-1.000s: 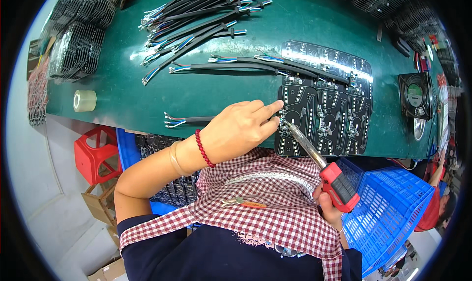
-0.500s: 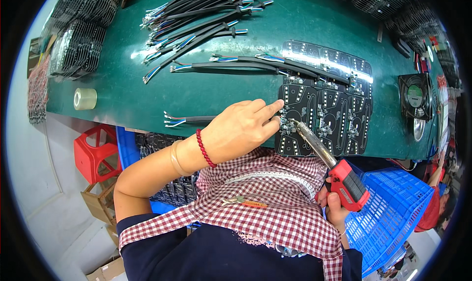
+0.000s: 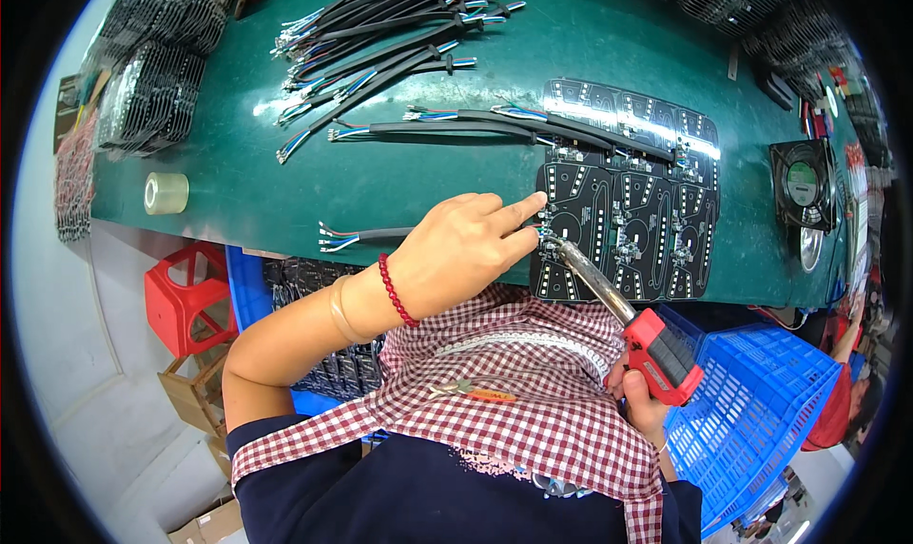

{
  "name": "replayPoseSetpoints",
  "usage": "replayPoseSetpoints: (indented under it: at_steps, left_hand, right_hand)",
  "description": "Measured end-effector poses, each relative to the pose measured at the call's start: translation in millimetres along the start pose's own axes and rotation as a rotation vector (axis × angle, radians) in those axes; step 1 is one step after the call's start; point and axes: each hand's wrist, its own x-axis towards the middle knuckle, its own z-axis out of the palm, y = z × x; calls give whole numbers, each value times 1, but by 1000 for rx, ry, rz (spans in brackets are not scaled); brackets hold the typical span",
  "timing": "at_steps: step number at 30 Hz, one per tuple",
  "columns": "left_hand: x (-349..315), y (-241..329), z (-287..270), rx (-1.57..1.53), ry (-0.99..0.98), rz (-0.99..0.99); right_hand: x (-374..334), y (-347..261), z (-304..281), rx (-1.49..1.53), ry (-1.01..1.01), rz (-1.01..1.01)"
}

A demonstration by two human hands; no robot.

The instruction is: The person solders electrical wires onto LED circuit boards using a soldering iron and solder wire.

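Note:
My left hand (image 3: 461, 254) is closed around the right end of a black-sleeved cable (image 3: 376, 234) whose coloured wires fan out to its left. Its fingertips, with a bit of wire between them, rest at the left edge of a black circuit board panel (image 3: 587, 216). In my right hand (image 3: 644, 403) is a red and black soldering iron (image 3: 598, 281), slanting up and left. The iron's tip meets the board edge beside my left fingers; the exact contact is too small to make out. Two more sleeved cables (image 3: 447, 126) lie with their right ends on the panel's upper part.
A heap of sleeved cables (image 3: 380, 26) lies at the back of the green table (image 3: 257, 183). A tape roll (image 3: 166, 193) sits at left, near stacked boards (image 3: 152, 97). A small fan (image 3: 802, 186) stands at right. Below are a blue crate (image 3: 751, 411) and a red stool (image 3: 190, 297).
The soldering iron has shifted slightly left, its tip moving down and closer to my left fingertips. My left hand has moved a little left, and the panel has barely moved.

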Motion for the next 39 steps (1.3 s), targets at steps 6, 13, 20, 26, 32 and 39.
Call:
replayPoseSetpoints:
  at_steps: [6, 13, 20, 26, 32, 39]
  left_hand:
    - [1, 4, -3, 27, 3, -9]
    - [1, 3, -2, 41, 0, -2]
    - [1, 2, -2, 42, 4, 4]
    - [1, 4, -3, 52, 1, 5]
    - [23, -22, -31, 144, 106, -37]
    - [40, -134, -30, 252, 168, -282]
  right_hand:
    - [5, -7, 4, 54, 109, 36]
    - [14, -11, -9, 108, 50, 93]
    - [14, -20, -6, 216, 126, -9]
    - [19, -24, -8, 247, 141, -116]
    - [27, -26, -17, 249, 231, -213]
    - [30, -23, -23, 265, 228, -265]
